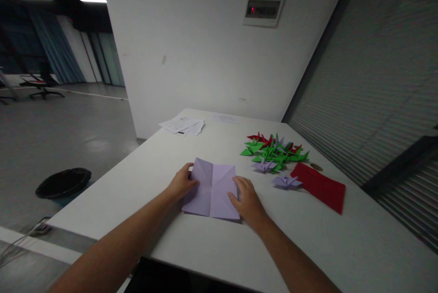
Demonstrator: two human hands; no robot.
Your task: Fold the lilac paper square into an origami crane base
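Observation:
A sheet of light purple origami paper (pixel 219 192) with a vertical crease down its middle and diagonal creases near the top is between my hands, just above or on the white table. My left hand (pixel 183 182) grips its left edge, thumb on the front face and fingers behind. On the right edge, my right hand (pixel 247 199) holds it the same way, with the thumb bent inward. To the right of the paper sit folded purple cranes (pixel 286 181), and behind them a cluster of green cranes (pixel 273 151) mixed with some red ones (pixel 263 139).
Red paper (pixel 323 188) lies on the table (pixel 143 188) at the right, near a small round brownish object (pixel 316 167). Printed sheets (pixel 183 125) rest at the back left. A lined bin (pixel 63 183) stands on the floor at left. Blinds (pixel 369 101) border the right side.

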